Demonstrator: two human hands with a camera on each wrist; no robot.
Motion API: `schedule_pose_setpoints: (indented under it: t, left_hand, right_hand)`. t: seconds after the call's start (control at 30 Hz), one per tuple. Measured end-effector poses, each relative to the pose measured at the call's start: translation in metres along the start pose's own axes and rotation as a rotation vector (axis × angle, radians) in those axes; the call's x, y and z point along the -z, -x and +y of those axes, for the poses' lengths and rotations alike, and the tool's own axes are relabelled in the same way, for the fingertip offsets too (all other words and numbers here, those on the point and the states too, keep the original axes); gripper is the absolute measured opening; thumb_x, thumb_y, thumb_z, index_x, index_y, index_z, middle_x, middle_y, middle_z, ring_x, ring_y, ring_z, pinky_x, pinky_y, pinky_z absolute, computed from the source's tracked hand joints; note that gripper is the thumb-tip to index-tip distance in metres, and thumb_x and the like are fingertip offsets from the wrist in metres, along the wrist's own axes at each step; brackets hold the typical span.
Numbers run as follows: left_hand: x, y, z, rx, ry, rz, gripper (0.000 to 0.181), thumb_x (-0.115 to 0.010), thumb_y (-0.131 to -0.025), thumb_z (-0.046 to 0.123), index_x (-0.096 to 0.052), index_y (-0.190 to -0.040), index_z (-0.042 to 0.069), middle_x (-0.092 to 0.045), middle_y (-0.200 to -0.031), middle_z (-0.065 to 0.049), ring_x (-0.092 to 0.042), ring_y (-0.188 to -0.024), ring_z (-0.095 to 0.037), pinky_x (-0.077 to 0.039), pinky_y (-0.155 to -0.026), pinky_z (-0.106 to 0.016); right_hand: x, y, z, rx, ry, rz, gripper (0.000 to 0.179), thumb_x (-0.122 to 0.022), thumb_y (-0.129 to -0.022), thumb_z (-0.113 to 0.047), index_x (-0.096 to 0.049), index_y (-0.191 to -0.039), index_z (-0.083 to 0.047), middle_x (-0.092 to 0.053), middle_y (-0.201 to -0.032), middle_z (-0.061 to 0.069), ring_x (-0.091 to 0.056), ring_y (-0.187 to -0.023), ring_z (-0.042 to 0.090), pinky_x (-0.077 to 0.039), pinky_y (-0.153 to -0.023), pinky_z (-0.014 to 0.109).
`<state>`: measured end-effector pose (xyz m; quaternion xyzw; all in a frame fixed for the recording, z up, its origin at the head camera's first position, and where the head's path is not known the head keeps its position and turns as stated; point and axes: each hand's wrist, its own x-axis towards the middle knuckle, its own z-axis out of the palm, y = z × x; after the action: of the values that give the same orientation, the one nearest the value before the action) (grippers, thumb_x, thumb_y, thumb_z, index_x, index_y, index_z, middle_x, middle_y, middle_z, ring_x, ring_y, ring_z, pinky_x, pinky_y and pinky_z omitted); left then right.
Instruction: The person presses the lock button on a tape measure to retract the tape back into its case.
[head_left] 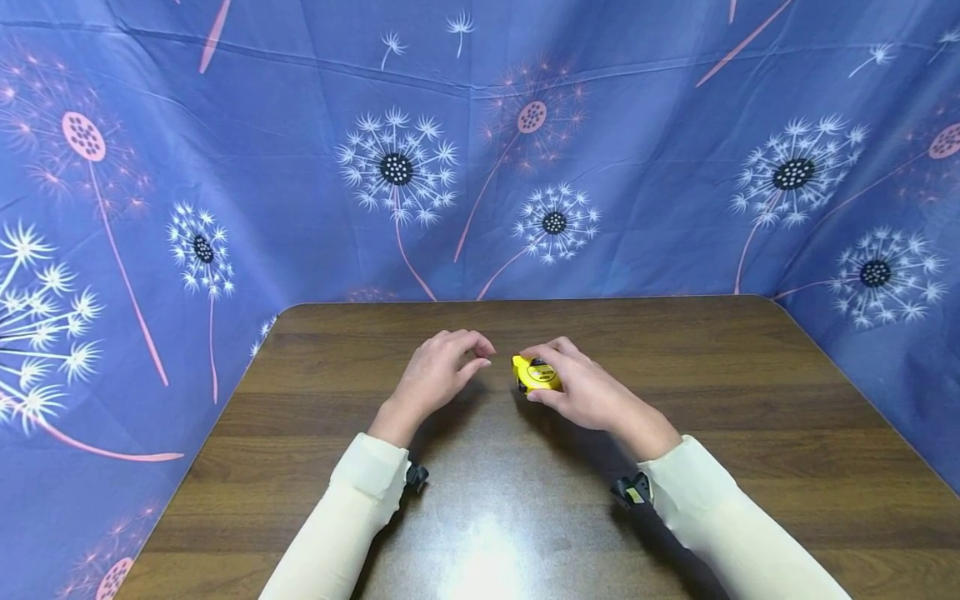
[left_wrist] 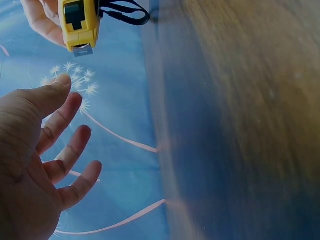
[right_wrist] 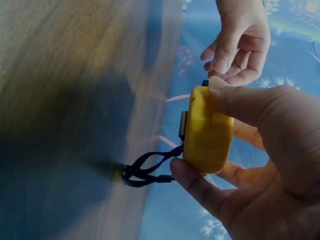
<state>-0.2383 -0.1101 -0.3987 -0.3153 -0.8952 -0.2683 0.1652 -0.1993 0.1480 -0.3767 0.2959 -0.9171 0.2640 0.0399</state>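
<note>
My right hand (head_left: 588, 387) holds a yellow tape measure (head_left: 542, 377) above the table, thumb on one side and fingers round the other. In the right wrist view a black wrist strap (right_wrist: 145, 170) dangles from the tape measure (right_wrist: 207, 130). The metal end hook (left_wrist: 82, 50) pokes out of the case in the left wrist view. To the left, my left hand (head_left: 438, 372) hovers with fingers loosely bent and nothing in them. Its thumb and fingertips point at the tape measure, a small gap apart.
Both hands are over a brown wood-grain table (head_left: 315, 467) with a bright light reflection near its front. A blue cloth (head_left: 285, 167) with dandelion prints hangs behind and along the sides. Dark camera mounts (head_left: 632, 492) sit at the wrists.
</note>
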Motion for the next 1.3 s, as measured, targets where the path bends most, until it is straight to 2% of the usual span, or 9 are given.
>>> schedule_pose_setpoints:
  t: [0.17, 0.47, 0.7, 0.83, 1.0, 1.3]
  left_hand:
    - [0.002, 0.001, -0.001, 0.013, -0.022, -0.007, 0.013, -0.077, -0.095, 0.02, -0.073, -0.107, 0.023, -0.072, -0.101, 0.011, -0.067, -0.096, -0.021, -0.051, -0.087, -0.038]
    - [0.007, 0.002, -0.005, 0.053, -0.03, -0.021, 0.017, -0.08, -0.093, 0.024, -0.072, -0.108, 0.021, -0.073, -0.101, 0.009, -0.068, -0.102, -0.024, -0.052, -0.091, -0.043]
    - [0.011, 0.006, -0.006, 0.089, -0.066, -0.024, 0.021, -0.08, -0.093, 0.029, -0.071, -0.11, 0.021, -0.071, -0.104, 0.006, -0.067, -0.1, -0.023, -0.052, -0.087, -0.043]
    - [0.014, 0.008, -0.007, 0.128, -0.131, -0.036, 0.025, -0.077, -0.095, 0.038, -0.07, -0.113, 0.023, -0.07, -0.11, 0.005, -0.065, -0.103, -0.024, -0.051, -0.085, -0.045]
    - [0.016, 0.01, -0.008, 0.178, -0.206, -0.068, 0.036, -0.069, -0.098, 0.048, -0.069, -0.123, 0.023, -0.065, -0.124, 0.0, -0.06, -0.112, -0.031, -0.047, -0.09, -0.049]
    - [0.019, 0.012, -0.012, 0.245, -0.259, -0.116, 0.05, -0.066, -0.098, 0.054, -0.065, -0.136, 0.022, -0.059, -0.138, -0.003, -0.054, -0.126, -0.035, -0.042, -0.101, -0.055]
  right_hand:
    - [0.0, 0.003, 0.006, -0.018, 0.009, -0.004, 0.062, -0.083, -0.09, -0.022, -0.055, -0.146, -0.012, -0.055, -0.126, 0.015, -0.059, -0.099, 0.023, -0.051, -0.087, 0.045]
    - [0.001, 0.016, 0.02, -0.065, 0.027, -0.038, 0.063, -0.081, -0.092, -0.02, -0.053, -0.148, -0.012, -0.054, -0.127, 0.015, -0.058, -0.095, 0.022, -0.051, -0.083, 0.043]
    - [0.005, 0.03, 0.031, -0.078, 0.053, -0.058, 0.062, -0.08, -0.093, -0.019, -0.052, -0.148, -0.012, -0.053, -0.13, 0.016, -0.058, -0.09, 0.018, -0.051, -0.08, 0.043]
    - [0.005, 0.039, 0.037, -0.096, 0.063, -0.068, 0.063, -0.08, -0.093, -0.018, -0.052, -0.149, -0.014, -0.053, -0.13, 0.015, -0.058, -0.087, 0.017, -0.05, -0.078, 0.042]
    - [0.005, 0.049, 0.045, -0.108, 0.088, -0.07, 0.063, -0.08, -0.092, -0.019, -0.053, -0.148, -0.016, -0.054, -0.129, 0.014, -0.059, -0.086, 0.016, -0.051, -0.075, 0.041]
    - [0.007, 0.067, 0.051, -0.113, 0.116, -0.032, 0.058, -0.081, -0.092, -0.018, -0.056, -0.145, -0.017, -0.056, -0.126, 0.014, -0.065, -0.091, 0.024, -0.055, -0.073, 0.049]
